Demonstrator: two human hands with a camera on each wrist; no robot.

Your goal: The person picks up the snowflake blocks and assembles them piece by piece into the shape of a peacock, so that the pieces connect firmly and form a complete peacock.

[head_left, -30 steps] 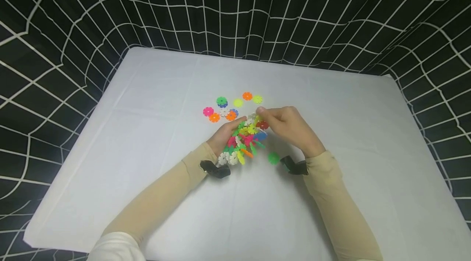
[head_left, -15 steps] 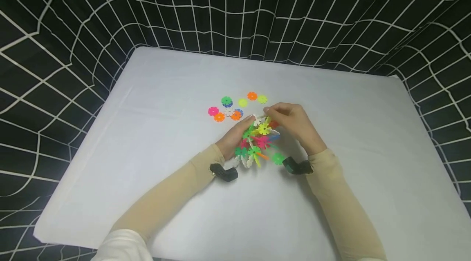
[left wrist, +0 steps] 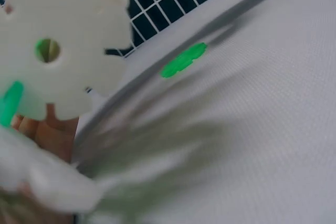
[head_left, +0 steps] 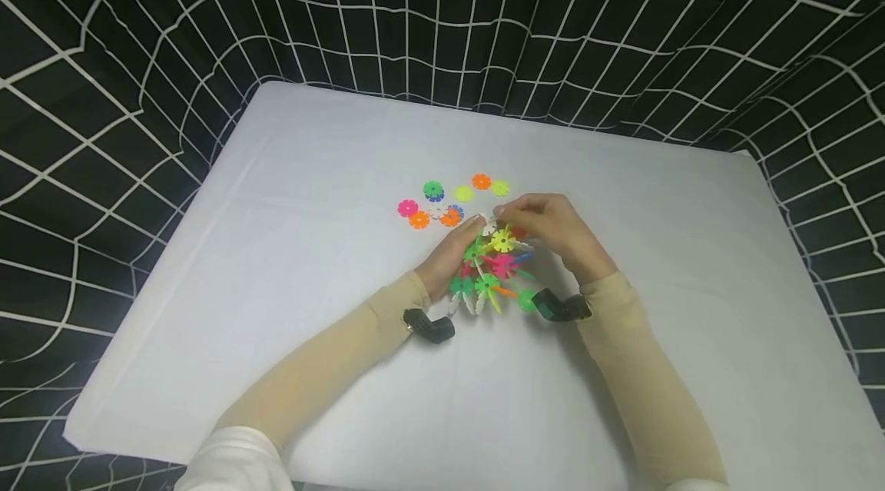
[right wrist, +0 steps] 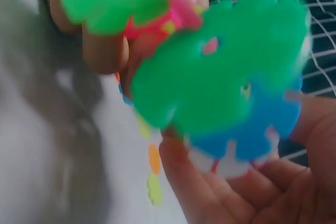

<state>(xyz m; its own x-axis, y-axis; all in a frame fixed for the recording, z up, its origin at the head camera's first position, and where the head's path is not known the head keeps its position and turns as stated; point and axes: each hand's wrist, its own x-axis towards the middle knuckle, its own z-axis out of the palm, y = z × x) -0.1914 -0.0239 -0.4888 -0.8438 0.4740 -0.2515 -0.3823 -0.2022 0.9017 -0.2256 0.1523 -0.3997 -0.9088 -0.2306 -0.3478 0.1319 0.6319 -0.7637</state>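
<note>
A many-coloured cluster of interlocking flower discs point(head_left: 503, 267) is held up over the table's middle. My left hand point(head_left: 445, 259) grips its left side, thumb towards the far end. My right hand point(head_left: 558, 231) pinches at the cluster's far right end, where a white flower disc point(head_left: 489, 227) shows; the exact piece between its fingertips is partly hidden. In the left wrist view a large white disc point(left wrist: 89, 19) covers most of the left fingers. The right wrist view shows a green disc point(right wrist: 220, 72) and a blue disc point(right wrist: 273, 119) close up, before the right hand.
Beyond the hands, several loose discs lie on the white table point(head_left: 332, 168), among them a pink disc point(head_left: 408, 208), an orange disc point(head_left: 481, 181) and a yellow disc point(head_left: 500, 188). A loose green disc point(head_left: 527, 300) lies near the right wrist camera point(head_left: 558, 306). Dark gridded cloth surrounds the table.
The head view has shifted slightly. My left hand has moved right with the cluster, closer to my right hand, and the cluster has turned, so more discs show edge-on. The right hand keeps its pinch.
</note>
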